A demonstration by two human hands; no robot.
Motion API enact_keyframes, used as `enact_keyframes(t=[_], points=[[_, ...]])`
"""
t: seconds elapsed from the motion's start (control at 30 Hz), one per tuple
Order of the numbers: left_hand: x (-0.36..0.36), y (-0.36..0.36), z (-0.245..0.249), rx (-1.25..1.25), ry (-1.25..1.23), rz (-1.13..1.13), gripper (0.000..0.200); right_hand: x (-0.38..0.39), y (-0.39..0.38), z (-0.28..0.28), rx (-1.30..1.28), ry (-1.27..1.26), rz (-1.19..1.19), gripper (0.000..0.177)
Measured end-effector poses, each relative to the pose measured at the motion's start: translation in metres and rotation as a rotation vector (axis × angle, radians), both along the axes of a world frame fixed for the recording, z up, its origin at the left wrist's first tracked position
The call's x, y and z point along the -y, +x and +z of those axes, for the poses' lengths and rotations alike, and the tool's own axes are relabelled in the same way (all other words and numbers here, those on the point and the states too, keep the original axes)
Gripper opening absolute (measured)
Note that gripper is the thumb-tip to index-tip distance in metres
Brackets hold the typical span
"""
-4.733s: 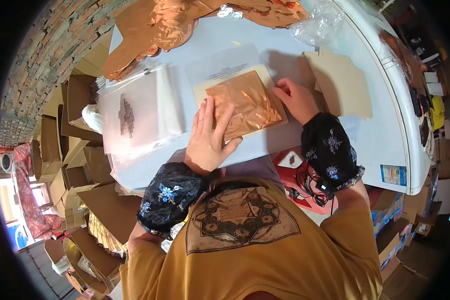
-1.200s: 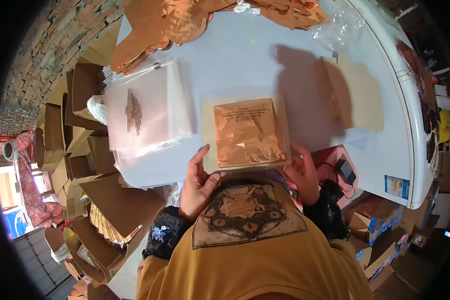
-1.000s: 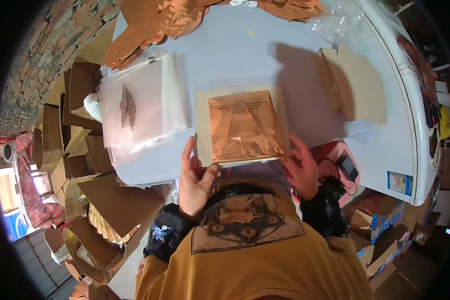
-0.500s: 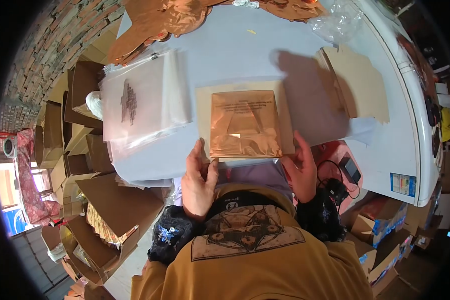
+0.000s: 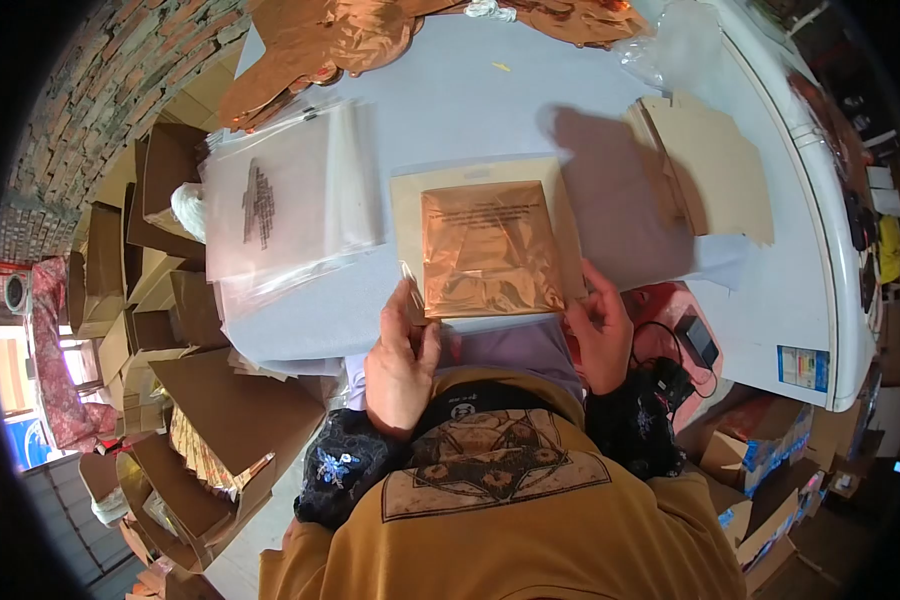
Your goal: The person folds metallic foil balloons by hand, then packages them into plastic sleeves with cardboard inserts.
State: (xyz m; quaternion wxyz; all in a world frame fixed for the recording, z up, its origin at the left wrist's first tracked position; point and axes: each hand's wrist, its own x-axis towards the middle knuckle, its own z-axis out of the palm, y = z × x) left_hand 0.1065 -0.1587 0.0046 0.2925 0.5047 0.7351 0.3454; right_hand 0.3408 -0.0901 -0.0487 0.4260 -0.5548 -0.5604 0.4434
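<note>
A square, copper-coloured foil packet [image 5: 490, 255] with lines of dark print across its upper part lies in front of me. It rests over a beige cardboard sheet [image 5: 405, 200]. At its lower left corner is my left hand [image 5: 400, 360], thumb and fingers closed round the edge. A shiny bit of clear film shows by those fingertips. My right hand [image 5: 600, 335] grips the lower right corner, thumb near the packet's bottom edge and fingers along the right side. The undersides of the packet and sheet are hidden.
Clear plastic bags [image 5: 290, 200] lie stacked on the left of the white table [image 5: 450, 100]. Beige cardboard sheets [image 5: 720, 170] are at the right. Copper foil pieces [image 5: 360, 40] cover the far edge. Open cardboard boxes [image 5: 220, 410] stand at left; a pink container [image 5: 660, 300] holds a black adapter.
The packet's surface has tilted and its printed lines now sit lower and read more spread out. My left fingers have shifted slightly at the corner. My right hand has moved a little.
</note>
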Motion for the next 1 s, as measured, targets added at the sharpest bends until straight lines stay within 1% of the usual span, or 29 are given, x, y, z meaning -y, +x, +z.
enact_keyframes(t=[0.07, 0.23, 0.27, 0.37, 0.47, 0.57, 0.63, 0.73, 0.87, 0.97, 1.0], points=[[0.0, 0.001, 0.002, 0.027, 0.022, 0.002, 0.059, -0.001, 0.0, 0.005, 0.005, -0.004, 0.014, 0.051], [-0.001, -0.003, 0.0, -0.037, -0.023, -0.019, 0.062, -0.002, 0.001, 0.014, -0.06, -0.026, 0.034, 0.045], [-0.001, -0.003, 0.001, -0.045, -0.035, -0.022, 0.062, -0.002, 0.001, 0.012, -0.046, -0.017, 0.016, 0.044], [-0.001, -0.001, -0.012, -0.058, 0.036, 0.012, 0.061, -0.002, -0.003, 0.004, -0.013, 0.007, -0.035, 0.043], [0.0, 0.003, -0.011, -0.038, 0.03, 0.022, 0.059, -0.001, -0.008, 0.004, 0.004, 0.026, -0.07, 0.043], [-0.001, 0.002, -0.014, -0.098, 0.065, 0.041, 0.056, 0.0, -0.008, 0.005, 0.038, 0.034, -0.083, 0.042], [0.002, 0.001, -0.011, -0.096, 0.063, 0.052, 0.053, 0.0, -0.005, 0.005, 0.073, 0.024, -0.072, 0.043], [0.002, 0.001, -0.012, -0.117, 0.05, 0.07, 0.047, 0.0, -0.003, 0.005, 0.043, 0.017, -0.056, 0.042], [-0.003, 0.002, -0.015, -0.154, 0.053, 0.089, 0.036, -0.004, -0.006, 0.012, 0.155, 0.036, -0.076, 0.043], [-0.007, 0.001, -0.013, -0.366, 0.04, 0.064, 0.03, -0.009, -0.01, 0.015, 0.209, 0.025, -0.083, 0.039], [-0.009, 0.0, -0.011, -0.411, 0.068, 0.062, 0.023, -0.012, -0.011, 0.021, 0.245, 0.01, -0.078, 0.037]])
